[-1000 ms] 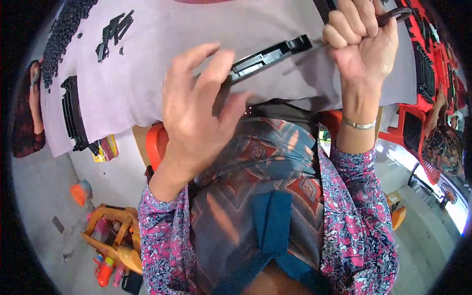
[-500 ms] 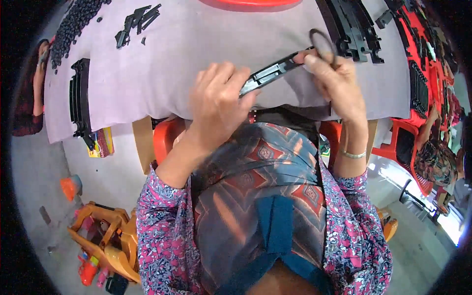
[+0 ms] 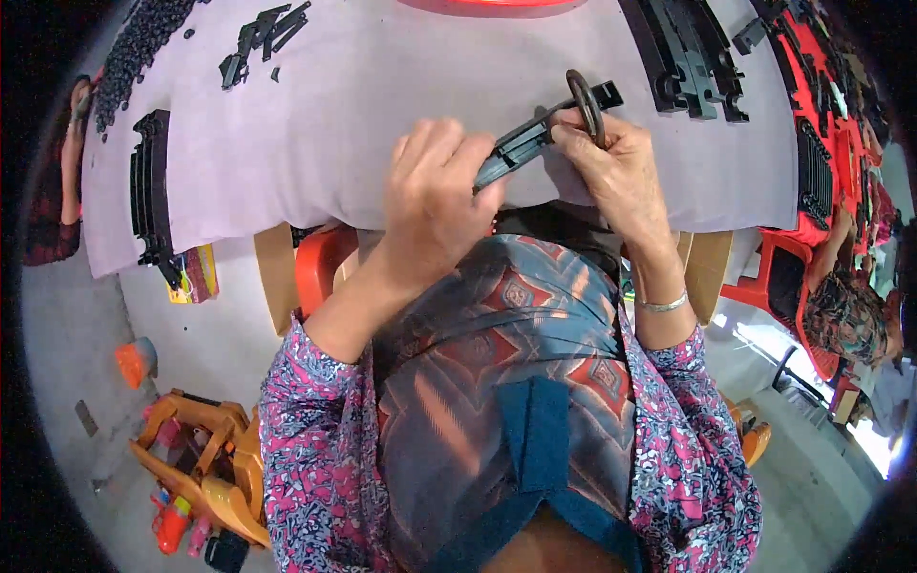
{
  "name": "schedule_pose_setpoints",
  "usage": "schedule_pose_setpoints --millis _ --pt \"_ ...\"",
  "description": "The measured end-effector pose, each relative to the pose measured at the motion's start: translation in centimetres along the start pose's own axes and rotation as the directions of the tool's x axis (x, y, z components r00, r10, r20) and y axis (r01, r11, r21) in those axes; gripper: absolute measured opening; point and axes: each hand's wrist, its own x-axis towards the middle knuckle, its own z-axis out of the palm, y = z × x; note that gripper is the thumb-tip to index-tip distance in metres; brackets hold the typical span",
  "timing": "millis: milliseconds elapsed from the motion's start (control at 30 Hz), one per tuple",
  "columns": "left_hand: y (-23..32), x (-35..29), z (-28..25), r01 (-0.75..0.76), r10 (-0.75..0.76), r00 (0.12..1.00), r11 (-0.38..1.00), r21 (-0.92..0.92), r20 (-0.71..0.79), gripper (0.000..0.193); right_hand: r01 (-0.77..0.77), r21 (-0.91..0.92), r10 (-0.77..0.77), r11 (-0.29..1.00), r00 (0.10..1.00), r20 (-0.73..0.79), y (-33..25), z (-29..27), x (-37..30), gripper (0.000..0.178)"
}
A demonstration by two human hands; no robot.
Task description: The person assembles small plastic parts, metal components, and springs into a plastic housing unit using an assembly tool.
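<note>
A long black plastic part (image 3: pixel 521 145) with a channel along it is held above the cloth-covered table, slanting up to the right. My left hand (image 3: pixel 437 191) is closed around its lower left end, fingers wrapped over it. Farther along, my right hand (image 3: pixel 616 167) pinches near the part with thumb and fingers. A dark ring (image 3: pixel 586 107), like the loop handle of a hand tool, stands up from my right hand; the rest of that tool is hidden by the fingers. The part's upper right end juts out past the ring.
Long black parts (image 3: pixel 683 57) lie at the back right, more (image 3: pixel 151 191) at the left edge. Small black pieces (image 3: pixel 263 38) and a heap of black bits (image 3: pixel 143 48) lie at the back left. A red basin rim (image 3: pixel 492 8) shows at the far edge. Other people sit at both sides.
My right hand has moved left and a little down along the black part, bringing the ring with it. The part's upper right end now shows beyond that hand. My left hand keeps its grip.
</note>
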Motion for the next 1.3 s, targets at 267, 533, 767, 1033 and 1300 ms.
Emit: schedule_pose_setpoints --millis 267,533,767,1033,1300 --pt "0.1 0.1 0.2 0.018 -0.017 1.0 0.999 -0.031 0.012 0.029 -0.014 0.019 0.016 1.0 0.997 -0.076 0.5 0.3 0.2 0.018" --pt "0.1 -0.1 0.2 0.036 -0.036 0.999 0.999 -0.025 0.014 0.028 -0.009 0.131 0.019 0.991 0.997 -0.073 0.5 0.8 -0.1 0.014" --pt "0.0 0.4 -0.4 0.035 -0.034 0.998 0.999 -0.021 0.062 0.034 -0.048 0.17 0.049 0.984 0.999 0.001 0.6 0.5 -0.1 0.016" --pt "-0.1 1.1 -0.6 0.038 -0.028 0.997 0.992 -0.124 0.078 0.04 -0.049 0.161 0.053 0.986 0.998 -0.021 0.4 0.3 0.0 0.018" --pt "0.2 1.3 -0.7 0.053 -0.037 0.996 0.974 -0.219 0.078 0.039 -0.068 0.345 0.123 0.936 0.982 -0.14 0.2 0.2 0.2 0.017"
